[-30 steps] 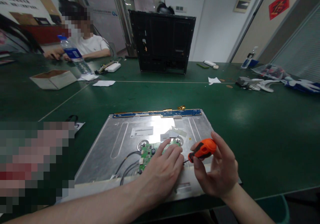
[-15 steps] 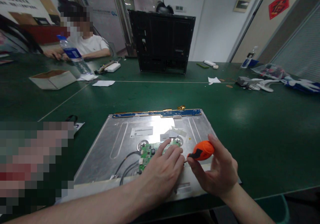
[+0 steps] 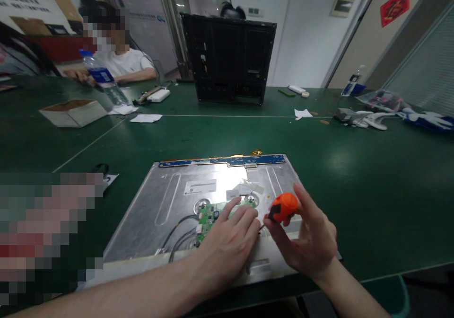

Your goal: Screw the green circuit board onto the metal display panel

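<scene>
A bare metal monitor back panel (image 3: 166, 204) lies flat on the green table in front of me, a blue strip board along its far edge. My left hand (image 3: 227, 247) rests flat on the small green circuit board (image 3: 209, 213) near the panel's front, fingers stretched out. My right hand (image 3: 308, 240) is closed round an orange-handled screwdriver (image 3: 283, 207), whose tip points down toward the panel just right of my left fingers. Black cables (image 3: 179, 235) run from the board to the panel's front left.
A black monitor housing (image 3: 229, 57) stands upright at the far side. A seated person in white (image 3: 120, 62), a water bottle (image 3: 104, 81) and a cardboard box (image 3: 73, 111) are far left. Gloves and bags (image 3: 383, 114) lie far right. The table edge runs close below my hands.
The screwdriver handle has tipped up and shifted slightly left toward my left hand. My left hand has stayed on the green board.
</scene>
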The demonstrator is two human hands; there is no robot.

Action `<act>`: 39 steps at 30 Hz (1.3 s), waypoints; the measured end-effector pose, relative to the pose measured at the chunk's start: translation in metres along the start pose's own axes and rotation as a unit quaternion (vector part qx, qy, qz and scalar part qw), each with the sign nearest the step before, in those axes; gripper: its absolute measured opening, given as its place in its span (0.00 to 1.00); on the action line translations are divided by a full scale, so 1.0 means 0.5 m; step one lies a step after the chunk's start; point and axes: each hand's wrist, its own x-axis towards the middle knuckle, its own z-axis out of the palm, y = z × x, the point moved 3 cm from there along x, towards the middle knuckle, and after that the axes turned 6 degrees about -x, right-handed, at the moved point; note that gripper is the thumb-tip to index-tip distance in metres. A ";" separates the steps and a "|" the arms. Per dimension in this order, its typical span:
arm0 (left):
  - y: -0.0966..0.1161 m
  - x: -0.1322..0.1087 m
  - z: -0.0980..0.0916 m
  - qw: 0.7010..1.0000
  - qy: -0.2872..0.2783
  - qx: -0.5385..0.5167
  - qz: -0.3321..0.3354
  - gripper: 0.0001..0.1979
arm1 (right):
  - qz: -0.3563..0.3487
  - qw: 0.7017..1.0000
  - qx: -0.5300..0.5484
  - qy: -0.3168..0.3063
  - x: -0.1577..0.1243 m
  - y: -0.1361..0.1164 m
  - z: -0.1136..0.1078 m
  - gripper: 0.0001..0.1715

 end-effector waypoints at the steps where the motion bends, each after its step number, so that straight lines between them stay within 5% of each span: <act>1: 0.000 0.000 0.000 1.000 -0.003 -0.003 -0.005 0.11 | 0.009 1.000 0.004 0.002 -0.007 0.001 0.000 0.43; 15: -0.002 -0.002 0.008 1.000 0.031 0.002 0.003 0.09 | 0.002 0.999 -0.031 -0.007 0.005 -0.004 -0.002 0.40; 39: -0.004 -0.004 0.018 1.000 -0.004 -0.008 -0.010 0.08 | -0.001 0.999 0.044 0.001 -0.009 0.004 0.010 0.41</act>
